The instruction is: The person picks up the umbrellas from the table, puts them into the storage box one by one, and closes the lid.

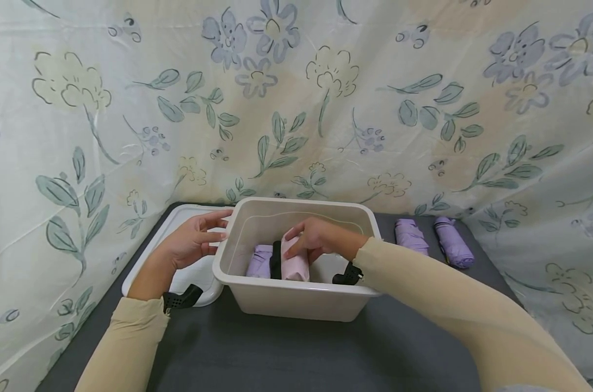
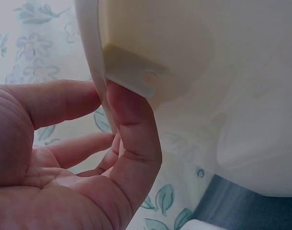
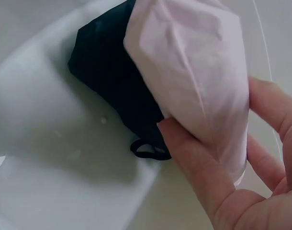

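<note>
The pink bundle (image 1: 295,264) is pinched by the right hand (image 1: 318,237), with digits on 2 sides of its soft cloth, inside the beige bin (image 1: 296,303). The rim of the bin is gripped at its left end by the left hand (image 1: 191,242), with fingers curled about the edge, as is seen in the left wrist view.

Beside the pink bundle, a black bundle (image 1: 275,260) is set, touching it; a small loop (image 3: 148,151) is shown at its end in the right wrist view. Farther left in the bin, a lilac bundle (image 1: 260,261) is placed, so that 3 bundles are ranged side by side. Whether the floor of the bin is touched by the pink bundle cannot be told.

For good placing, the pink bundle should be pressed lightly against the black bundle, with its length lined up with the row, and lowered fully before the fingers are loosened. The loop is best left unpinned, and the rim should be held firmly so that the bin is not dragged.

Outside, a white lid (image 1: 198,280) is laid to the left on the dark worktop (image 1: 277,354). To the right, 2 lilac rolls are laid near each other: the nearer roll (image 1: 411,236) and the outer roll (image 1: 454,243). Behind, a floral sheet (image 1: 277,136) is hung.
</note>
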Action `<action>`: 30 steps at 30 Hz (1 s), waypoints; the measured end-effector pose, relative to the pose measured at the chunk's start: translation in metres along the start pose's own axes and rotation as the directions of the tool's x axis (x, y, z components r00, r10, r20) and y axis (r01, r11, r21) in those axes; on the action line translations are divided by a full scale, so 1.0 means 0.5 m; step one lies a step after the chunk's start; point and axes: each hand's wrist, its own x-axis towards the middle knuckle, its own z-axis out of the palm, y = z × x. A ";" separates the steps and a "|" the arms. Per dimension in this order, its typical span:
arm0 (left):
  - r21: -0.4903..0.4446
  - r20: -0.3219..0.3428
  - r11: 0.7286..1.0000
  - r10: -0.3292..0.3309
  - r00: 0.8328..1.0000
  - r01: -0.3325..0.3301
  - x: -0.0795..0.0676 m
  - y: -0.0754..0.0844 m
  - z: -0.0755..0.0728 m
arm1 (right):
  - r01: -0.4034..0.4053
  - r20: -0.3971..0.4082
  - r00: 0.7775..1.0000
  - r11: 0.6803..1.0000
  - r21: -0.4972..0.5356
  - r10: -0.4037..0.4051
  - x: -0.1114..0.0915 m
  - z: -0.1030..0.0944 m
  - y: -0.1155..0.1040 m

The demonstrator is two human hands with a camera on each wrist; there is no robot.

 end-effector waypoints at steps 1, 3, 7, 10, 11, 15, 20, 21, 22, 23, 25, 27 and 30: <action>0.001 -0.001 1.000 -0.001 1.000 0.001 0.000 0.000 0.000 | -0.001 0.001 1.000 1.000 -0.004 0.001 0.000 0.001 -0.001; 0.001 0.000 1.000 0.000 1.000 0.000 0.000 -0.001 0.000 | -0.003 -0.002 1.000 1.000 -0.008 0.003 0.001 0.002 -0.002; 0.002 -0.002 1.000 0.006 1.000 -0.006 -0.001 -0.001 -0.001 | -0.018 -0.004 1.000 1.000 0.002 0.018 0.005 0.006 -0.004; 0.003 -0.004 1.000 0.009 1.000 -0.009 -0.001 -0.002 -0.002 | -0.040 -0.001 0.999 0.999 0.003 0.040 0.006 0.007 -0.005; 0.003 -0.004 1.000 0.009 1.000 -0.009 -0.001 -0.002 -0.002 | -0.047 0.001 0.999 0.999 0.002 0.047 0.006 0.007 -0.004; 0.003 -0.005 1.000 0.006 1.000 -0.006 -0.002 -0.002 -0.002 | -0.066 0.006 0.998 0.998 -0.001 0.066 0.008 0.005 -0.001; 0.006 -0.009 1.000 0.004 1.000 -0.004 -0.004 -0.001 0.001 | -0.082 0.018 0.997 0.996 0.029 0.082 0.011 0.003 0.004; 0.006 -0.010 1.000 0.003 1.000 -0.003 -0.004 -0.001 0.001 | -0.084 0.020 0.996 0.996 0.040 0.083 0.012 0.003 0.005; 0.006 -0.010 1.000 0.003 1.000 -0.003 -0.004 -0.001 0.002 | -0.086 0.022 0.996 0.995 0.053 0.085 0.013 0.003 0.007; 0.006 -0.011 1.000 0.002 1.000 -0.002 -0.003 -0.001 0.002 | -0.088 0.022 0.996 0.994 0.065 0.087 0.013 0.003 0.008; 0.005 -0.010 1.000 0.001 1.000 -0.001 -0.003 -0.001 0.003 | -0.090 0.023 0.996 0.992 0.091 0.088 0.015 0.002 0.011; 0.006 -0.009 1.000 0.000 1.000 0.000 -0.003 -0.001 0.003 | -0.092 0.022 0.996 0.990 0.111 0.090 0.016 0.003 0.012; 0.010 -0.008 1.000 0.004 1.000 -0.004 -0.004 0.000 0.002 | -0.095 0.029 0.995 0.989 0.114 0.092 0.015 0.004 0.010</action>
